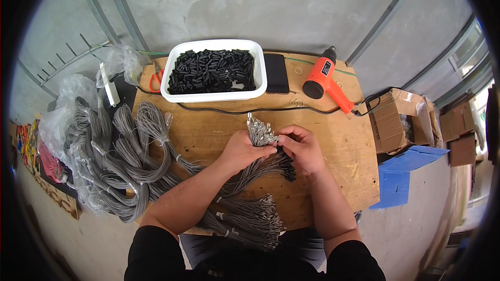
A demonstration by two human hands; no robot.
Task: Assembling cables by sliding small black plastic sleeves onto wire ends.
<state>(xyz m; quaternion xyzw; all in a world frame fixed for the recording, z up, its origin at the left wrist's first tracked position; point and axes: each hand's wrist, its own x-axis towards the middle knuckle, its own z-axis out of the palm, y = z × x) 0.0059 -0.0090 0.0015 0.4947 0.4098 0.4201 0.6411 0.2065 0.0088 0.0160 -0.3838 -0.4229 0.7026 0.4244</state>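
Observation:
My left hand (242, 150) is wrapped round a bundle of thin grey cables, whose silvery metal ends (260, 130) stick up above the fist. Thumb and fingers of my right hand (303, 150) are pinched together at the right edge of those ends, on what looks like one cable end; the fingers partly cover it. Below the hands, a group of cable ends with black sleeves (286, 169) fans out over the wood. Another bundle with bare metal ends (265, 218) lies at the table's near edge, under my forearms.
A white tub (169, 92) of short black sleeves stands at the back, beside a black flat case (276, 73) and red-handled pliers (155, 80). An orange heat gun (326, 77) lies back right. Coiled grey cables (122, 156) fill the left. A black cord (234, 110) crosses the wooden table (344, 161).

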